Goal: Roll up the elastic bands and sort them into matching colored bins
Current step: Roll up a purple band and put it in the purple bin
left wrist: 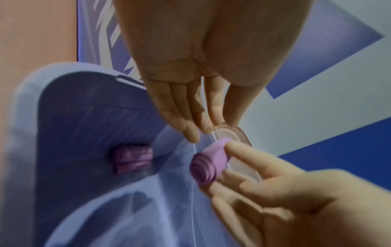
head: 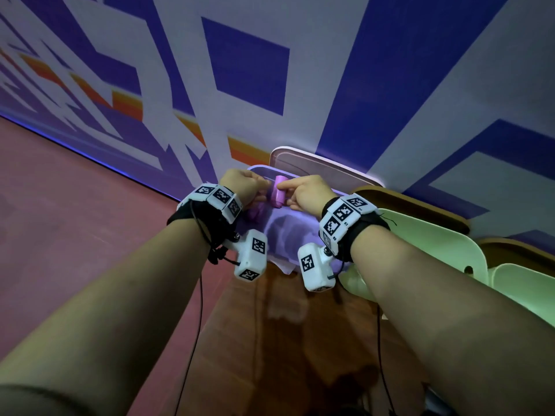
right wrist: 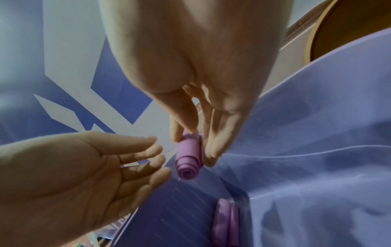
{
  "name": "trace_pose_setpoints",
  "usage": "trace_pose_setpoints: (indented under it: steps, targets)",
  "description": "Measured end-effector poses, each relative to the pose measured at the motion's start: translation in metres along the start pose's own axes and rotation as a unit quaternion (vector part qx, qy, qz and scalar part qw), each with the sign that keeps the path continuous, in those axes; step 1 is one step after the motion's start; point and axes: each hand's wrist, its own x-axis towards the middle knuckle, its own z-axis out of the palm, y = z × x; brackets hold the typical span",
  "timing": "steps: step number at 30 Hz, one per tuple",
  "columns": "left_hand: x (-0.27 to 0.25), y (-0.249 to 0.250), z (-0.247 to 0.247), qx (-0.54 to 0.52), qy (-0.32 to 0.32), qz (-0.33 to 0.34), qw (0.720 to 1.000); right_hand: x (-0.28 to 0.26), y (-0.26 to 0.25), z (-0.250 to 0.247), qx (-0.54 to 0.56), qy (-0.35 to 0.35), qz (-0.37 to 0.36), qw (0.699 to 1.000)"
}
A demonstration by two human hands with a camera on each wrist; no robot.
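Two bare forearms fill the near part of the head view, each with a black strap and white marker blocks at the wrist. Past them the right hand (head: 303, 195) pinches a rolled purple band (head: 278, 192) between thumb and fingertips. The left wrist view shows the index finger lying along the top of the roll (left wrist: 208, 164) and the other fingers under it, with the spiral end of the roll facing that camera. In the right wrist view the roll (right wrist: 188, 160) sticks out below the fingertips (right wrist: 211, 150), held near its upper end, its coiled end free.

The left hand (head: 240, 187) is just beside the roll. Its fingers are straight and relaxed and hold nothing; its fingertips (right wrist: 157, 150) stand a small gap away from the roll.

The held roll hangs over the far edge of a purple bin (left wrist: 69, 93). On the bin's ribbed floor lie two more rolled purple bands (left wrist: 132, 159), side by side and touching.

Behind the purple bin stands a pink bin (head: 315, 163), and to the right a pale green bin (head: 435, 244). All sit on a brown wooden table (head: 285, 340) against a wall with blue and white shapes (head: 246, 70).
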Motion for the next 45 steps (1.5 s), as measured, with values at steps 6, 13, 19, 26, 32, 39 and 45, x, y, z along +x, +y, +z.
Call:
trace_pose_setpoints:
  steps: [6, 13, 19, 26, 32, 39, 45]
  targets:
    - [0.008, 0.001, -0.032, -0.067, 0.055, 0.008, 0.996, 0.014, -0.003, 0.013, -0.112, -0.067, 0.082, 0.988]
    - [0.019, -0.022, -0.064, -0.017, 0.069, 0.020, 0.997, 0.039, -0.003, 0.031, -0.176, -0.118, 0.115, 0.970]
    - [0.034, -0.027, -0.070, -0.016, 0.077, 0.023, 0.997, 0.057, 0.007, 0.037, -0.182, -0.146, 0.176, 0.956]
    - [0.043, -0.024, -0.069, -0.019, 0.071, 0.021, 0.997, 0.069, 0.010, 0.036, -0.224, -0.180, 0.178, 0.941]
    - [0.047, -0.024, -0.067, -0.015, 0.069, 0.019, 0.997, 0.072, 0.011, 0.040, -0.240, -0.179, 0.184, 0.936]
    - [0.049, -0.028, -0.067, -0.015, 0.068, 0.007, 0.998, 0.073, 0.012, 0.041, -0.272, -0.191, 0.174, 0.927]
    - [0.043, -0.025, -0.066, -0.007, 0.061, 0.010, 0.998, 0.067, 0.010, 0.032, -0.259, -0.187, 0.178, 0.931]
